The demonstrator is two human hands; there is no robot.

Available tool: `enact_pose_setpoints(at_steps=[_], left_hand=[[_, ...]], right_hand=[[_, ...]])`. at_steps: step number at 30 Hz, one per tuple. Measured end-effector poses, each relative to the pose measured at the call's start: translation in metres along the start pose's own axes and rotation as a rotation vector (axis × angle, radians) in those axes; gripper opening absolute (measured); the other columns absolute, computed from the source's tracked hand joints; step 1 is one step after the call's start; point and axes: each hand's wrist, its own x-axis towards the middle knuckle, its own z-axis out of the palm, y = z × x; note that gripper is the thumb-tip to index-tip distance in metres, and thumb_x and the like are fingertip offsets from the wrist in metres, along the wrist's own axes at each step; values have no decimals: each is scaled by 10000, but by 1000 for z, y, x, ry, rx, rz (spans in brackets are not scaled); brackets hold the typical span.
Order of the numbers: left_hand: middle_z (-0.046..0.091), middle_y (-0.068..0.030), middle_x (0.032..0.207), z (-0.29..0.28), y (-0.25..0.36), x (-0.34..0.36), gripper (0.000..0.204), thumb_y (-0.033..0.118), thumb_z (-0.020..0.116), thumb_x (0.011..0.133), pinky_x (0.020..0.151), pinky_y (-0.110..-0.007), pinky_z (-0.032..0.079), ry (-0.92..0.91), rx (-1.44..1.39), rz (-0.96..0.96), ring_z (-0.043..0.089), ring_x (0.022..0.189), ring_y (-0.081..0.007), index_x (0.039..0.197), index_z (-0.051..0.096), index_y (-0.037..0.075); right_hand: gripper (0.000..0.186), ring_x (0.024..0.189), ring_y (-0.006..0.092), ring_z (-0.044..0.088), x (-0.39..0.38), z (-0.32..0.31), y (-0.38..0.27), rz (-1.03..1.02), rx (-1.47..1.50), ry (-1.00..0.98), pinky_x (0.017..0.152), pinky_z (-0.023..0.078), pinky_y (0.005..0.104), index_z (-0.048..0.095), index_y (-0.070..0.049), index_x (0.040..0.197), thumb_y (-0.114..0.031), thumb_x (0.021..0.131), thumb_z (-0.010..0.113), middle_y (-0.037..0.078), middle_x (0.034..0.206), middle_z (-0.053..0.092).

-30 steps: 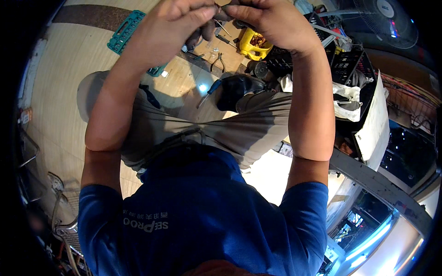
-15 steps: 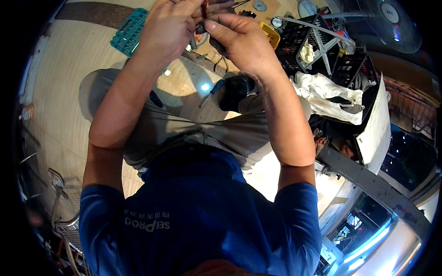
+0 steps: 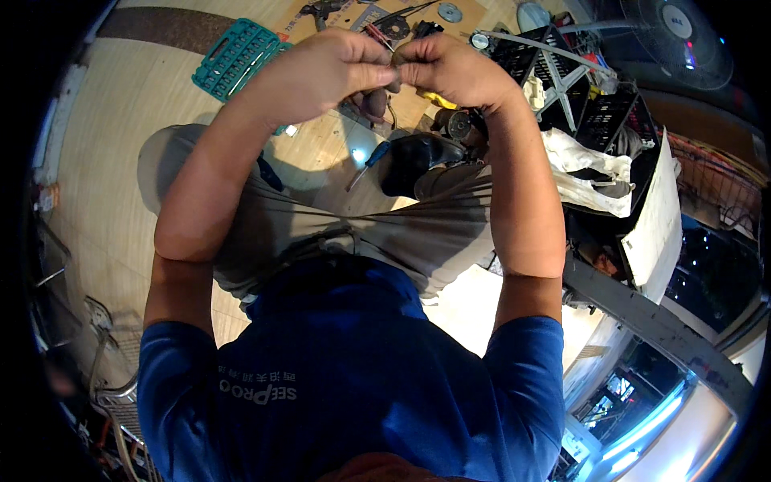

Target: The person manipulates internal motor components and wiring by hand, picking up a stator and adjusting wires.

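Observation:
My left hand [image 3: 325, 76] and my right hand [image 3: 462, 74] meet at the top centre, fingertips pinched together. A thin reddish piece [image 3: 377, 34] with a pale, narrow end stands at the fingertips. What else they pinch is too small to make out, and I cannot tell which hand holds the reddish piece. The curled lower fingers of my left hand look dark and smudged. Beneath the hands lies a sheet of cardboard [image 3: 474, 14] with a dark round part [image 3: 395, 28] and a grey metal disc [image 3: 450, 11] on it.
A teal socket case [image 3: 241, 60] lies open at the upper left. On the floor between my legs is a blue-handled screwdriver [image 3: 369, 164], beside a black shoe [image 3: 414, 161]. A cylindrical metal part [image 3: 456, 124], black crates [image 3: 614, 116], white cloth [image 3: 590, 173] and a fan [image 3: 679, 40] are on the right.
Both hands have come down and to the right, and my right forearm has swung outward. The fingertips now meet, and more of the cardboard and the cylindrical metal part show.

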Motion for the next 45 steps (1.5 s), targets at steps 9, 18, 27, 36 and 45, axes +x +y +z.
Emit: enact_pose_setpoints(at_steps=[9,18,27,36,45], left_hand=[[655,-139,1060,0,-32,30,277,164,473,983,868,-297,471,431,-292,118,630,979,-201,1124,591,-44],[541,-22,708,-3,-18,21,171,146,498,965,647,-298,478,127,-701,24,513,627,-136,970,582,-3],[630,-111,686,19,-35,28,194,116,538,912,589,-324,488,435,574,115,600,588,-192,923,622,-59],[666,-49,950,26,-53,33,242,93,509,954,753,-233,475,591,-44,-124,594,834,-91,1126,606,-47],[648,-92,1047,22,-69,45,258,136,492,982,849,-301,491,517,-602,131,618,932,-161,1162,565,-34]], right_hand=[[195,776,417,610,-3,42,-33,-100,104,561,694,491,428,647,7,914,-178,871,603,236,807,628],[201,677,62,478,-4,37,21,-49,298,132,626,436,249,666,0,948,-195,903,650,-22,718,597],[220,842,380,631,3,18,2,-8,-293,416,764,501,458,688,-45,899,-243,852,604,195,850,660],[146,709,320,660,-5,55,-20,21,-485,750,604,520,415,604,-25,800,-170,802,583,168,783,651],[113,661,298,637,-4,70,-1,-243,-463,987,562,508,395,574,-40,783,-152,771,578,125,726,615]])
